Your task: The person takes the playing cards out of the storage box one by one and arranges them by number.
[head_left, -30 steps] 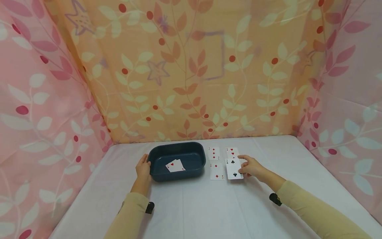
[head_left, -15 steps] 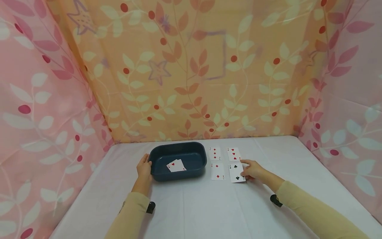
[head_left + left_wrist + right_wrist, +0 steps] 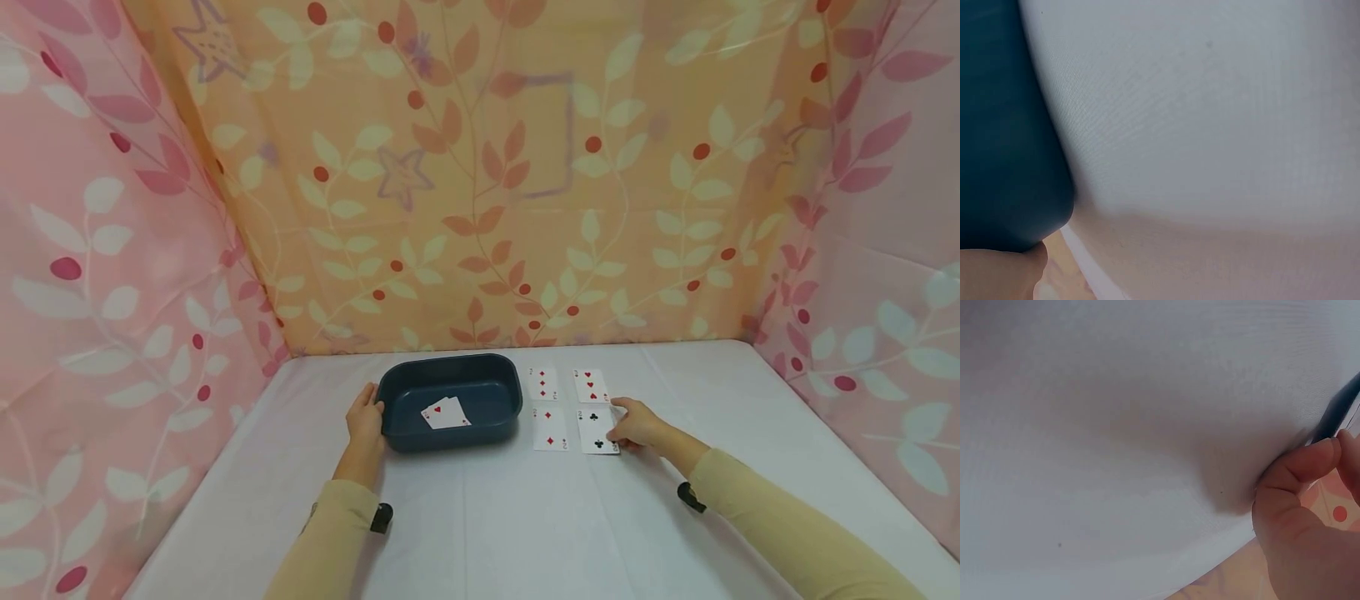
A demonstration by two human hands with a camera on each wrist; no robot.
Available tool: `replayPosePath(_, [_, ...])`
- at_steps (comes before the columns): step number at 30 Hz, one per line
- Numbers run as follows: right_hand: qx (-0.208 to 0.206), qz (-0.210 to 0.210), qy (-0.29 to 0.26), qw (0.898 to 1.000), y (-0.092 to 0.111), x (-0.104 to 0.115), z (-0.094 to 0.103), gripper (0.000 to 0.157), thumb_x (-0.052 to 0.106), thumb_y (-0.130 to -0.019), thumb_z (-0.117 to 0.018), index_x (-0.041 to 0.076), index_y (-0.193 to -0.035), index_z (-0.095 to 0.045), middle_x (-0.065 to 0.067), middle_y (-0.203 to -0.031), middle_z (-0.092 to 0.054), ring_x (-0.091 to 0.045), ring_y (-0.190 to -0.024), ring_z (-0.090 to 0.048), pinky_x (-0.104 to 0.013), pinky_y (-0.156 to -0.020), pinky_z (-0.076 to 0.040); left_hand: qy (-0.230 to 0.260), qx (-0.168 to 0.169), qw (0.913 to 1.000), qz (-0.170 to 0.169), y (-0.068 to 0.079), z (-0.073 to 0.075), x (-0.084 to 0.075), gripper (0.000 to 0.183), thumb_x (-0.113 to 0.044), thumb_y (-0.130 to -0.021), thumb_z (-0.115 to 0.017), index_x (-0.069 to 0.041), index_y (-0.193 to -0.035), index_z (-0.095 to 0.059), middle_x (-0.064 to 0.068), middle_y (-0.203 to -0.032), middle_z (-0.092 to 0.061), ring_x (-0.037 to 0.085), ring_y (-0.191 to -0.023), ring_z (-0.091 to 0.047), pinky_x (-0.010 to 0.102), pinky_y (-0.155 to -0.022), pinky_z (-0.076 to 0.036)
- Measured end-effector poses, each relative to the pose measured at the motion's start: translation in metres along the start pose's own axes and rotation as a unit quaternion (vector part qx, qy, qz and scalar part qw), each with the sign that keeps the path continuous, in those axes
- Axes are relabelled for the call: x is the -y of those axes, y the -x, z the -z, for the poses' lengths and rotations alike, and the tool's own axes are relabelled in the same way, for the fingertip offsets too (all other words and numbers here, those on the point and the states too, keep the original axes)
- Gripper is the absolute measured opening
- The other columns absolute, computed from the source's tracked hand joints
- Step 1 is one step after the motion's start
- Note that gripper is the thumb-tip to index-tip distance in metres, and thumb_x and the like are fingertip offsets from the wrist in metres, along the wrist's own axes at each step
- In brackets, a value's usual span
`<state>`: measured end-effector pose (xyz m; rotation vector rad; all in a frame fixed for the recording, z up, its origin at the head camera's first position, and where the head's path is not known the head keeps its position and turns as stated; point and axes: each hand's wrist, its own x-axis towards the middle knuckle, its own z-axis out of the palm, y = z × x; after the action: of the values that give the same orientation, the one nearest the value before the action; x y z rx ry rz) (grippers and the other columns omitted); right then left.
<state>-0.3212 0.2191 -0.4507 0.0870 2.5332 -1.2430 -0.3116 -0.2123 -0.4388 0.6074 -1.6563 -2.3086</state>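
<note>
My left hand (image 3: 364, 419) grips the left end of a dark blue rectangular tub (image 3: 491, 432). Inside the tub lie overlapping playing cards (image 3: 448, 412), a heart showing on the top one. In the left wrist view the tub's wall (image 3: 1010, 125) fills the left side, with a bit of the hand (image 3: 997, 275) against it. My right hand (image 3: 640, 423) pinches the right edge of a two of clubs (image 3: 595, 431), which lies flat or nearly flat on the table. The right wrist view shows this hand (image 3: 1300, 519) with thumb and finger close together; the card face is hidden there.
Right of the tub, a three of diamonds (image 3: 542, 383) lies behind a two of diamonds (image 3: 551, 429). A three of hearts (image 3: 592, 386) lies behind the two of clubs. White cloth (image 3: 517, 525) covers the table; patterned fabric walls (image 3: 480, 167) enclose its back and sides.
The right hand has brought the two of clubs down and slightly toward me, off the three of hearts it partly covered. The left hand and tub look the same.
</note>
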Motion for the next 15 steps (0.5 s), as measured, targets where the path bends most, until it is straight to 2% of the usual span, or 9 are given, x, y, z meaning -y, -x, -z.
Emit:
replayPosePath(8, [-0.015, 0.009, -0.029, 0.999, 0.0, -0.001, -0.001, 0.07, -0.005, -0.083, -0.068, -0.009, -0.142, -0.03, -0.01, -0.078, -0.051, -0.012, -0.053, -0.047, -0.021, -0.05, -0.042, -0.006, 0.0, 1.0, -0.003, 0.0, 0.0, 0.0, 0.054, 0.009, -0.1, -0.033, -0.002, -0.152, -0.026, 0.012, -0.156, -0.026, 0.019, -0.144, -0.02, 0.031, -0.116, -0.017])
replayPosePath(15, [-0.026, 0.066, -0.072, 0.995, 0.003, 0.021, -0.011, 0.06, -0.001, -0.086, -0.067, -0.008, -0.139, -0.039, -0.009, -0.083, -0.052, -0.015, -0.062, -0.049, -0.024, -0.056, -0.044, -0.001, 0.0, 1.0, -0.002, -0.001, 0.0, 0.001, 0.054, 0.009, -0.1, -0.033, -0.002, -0.152, -0.025, 0.012, -0.156, -0.025, 0.019, -0.144, -0.02, 0.031, -0.116, -0.017])
